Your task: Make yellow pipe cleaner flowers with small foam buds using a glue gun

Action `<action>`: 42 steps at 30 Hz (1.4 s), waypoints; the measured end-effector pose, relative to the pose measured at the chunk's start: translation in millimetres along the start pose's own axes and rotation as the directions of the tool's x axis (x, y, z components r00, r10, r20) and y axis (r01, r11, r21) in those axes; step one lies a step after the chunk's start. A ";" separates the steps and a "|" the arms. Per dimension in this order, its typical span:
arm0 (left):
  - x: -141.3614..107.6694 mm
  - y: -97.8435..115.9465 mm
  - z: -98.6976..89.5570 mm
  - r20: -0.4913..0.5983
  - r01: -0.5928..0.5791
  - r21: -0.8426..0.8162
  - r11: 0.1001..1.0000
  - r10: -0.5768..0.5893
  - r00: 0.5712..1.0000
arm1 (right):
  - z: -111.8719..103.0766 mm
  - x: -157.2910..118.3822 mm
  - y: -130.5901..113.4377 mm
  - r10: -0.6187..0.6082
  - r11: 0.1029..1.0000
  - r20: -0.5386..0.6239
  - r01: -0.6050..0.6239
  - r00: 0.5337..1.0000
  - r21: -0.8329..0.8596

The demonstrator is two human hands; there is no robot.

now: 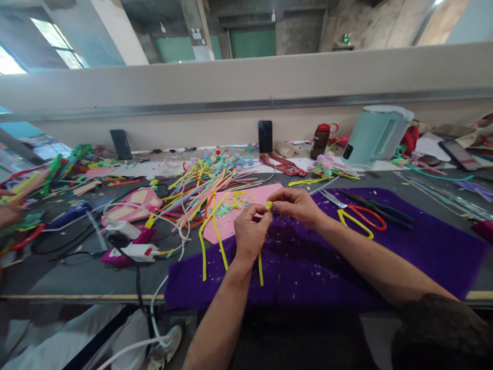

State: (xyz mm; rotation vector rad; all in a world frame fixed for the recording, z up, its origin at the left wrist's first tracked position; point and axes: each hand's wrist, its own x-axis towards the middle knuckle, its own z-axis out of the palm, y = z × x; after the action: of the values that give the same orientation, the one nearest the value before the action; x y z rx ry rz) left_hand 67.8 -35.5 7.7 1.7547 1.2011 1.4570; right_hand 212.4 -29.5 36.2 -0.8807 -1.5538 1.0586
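My left hand [252, 228] is closed in a pinch on a yellow pipe cleaner with a small yellow tuft [269, 205] at its top. A straight yellow length [261, 270] hangs below that hand, seemingly its stem. My right hand [295, 203] pinches the same tuft from the other side, thumb and forefinger together. Beneath both hands lie a purple cloth [316, 277] and a pink sheet [265, 192] scattered with small yellow and green bits [231, 203]. Loose yellow pipe cleaners [204, 252] lie left of my left hand.
Scissors [362, 215] and dark-handled pliers [389, 211] rest right of my hands. Behind stand a phone [265, 136], a bottle [320, 141] and a kettle [375, 136]. Pipe cleaner bundles [200, 190], cables and a power strip [119, 255] crowd the left. Another person's hand [8, 211] shows at the left edge.
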 end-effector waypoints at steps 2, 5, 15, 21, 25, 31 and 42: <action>-0.3 -0.5 0.0 0.010 0.001 0.000 1.000 -0.001 1.000 | -0.2 0.1 1.0 0.017 1.000 -0.012 -0.017 1.000 0.024; -0.4 -0.3 -0.4 0.015 0.008 -0.019 1.000 -0.008 1.000 | 0.8 -0.1 1.7 0.031 0.999 -0.021 -0.030 0.999 0.045; 0.1 3.0 -1.1 -0.025 0.046 -0.075 0.996 -0.048 0.999 | 5.7 -1.9 -0.1 0.017 0.999 -0.115 -0.012 0.993 0.043; 0.9 1.5 -1.8 -0.009 0.063 -0.070 0.996 -0.063 0.998 | 7.3 -3.3 3.2 -0.018 1.000 -0.141 0.015 0.990 -0.021; 0.9 1.4 -2.2 -0.003 0.040 -0.056 0.998 -0.040 0.999 | 8.8 -3.1 6.8 -0.048 0.994 -0.154 0.031 0.987 -0.108; 0.4 3.3 -1.7 -0.011 0.055 -0.066 0.996 -0.055 0.998 | 10.6 -3.7 7.4 -0.031 0.993 -0.157 0.013 0.987 -0.115; 1.4 2.4 -2.6 0.022 0.121 -0.163 0.979 -0.119 0.993 | 12.4 -5.0 9.8 0.038 0.999 -0.171 -0.038 0.985 0.003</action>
State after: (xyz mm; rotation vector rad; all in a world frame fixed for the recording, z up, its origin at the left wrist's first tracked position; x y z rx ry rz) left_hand 66.0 -35.6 11.0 1.5521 1.1268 1.4299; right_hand 201.7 -33.1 24.1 -0.9792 -1.3989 0.9829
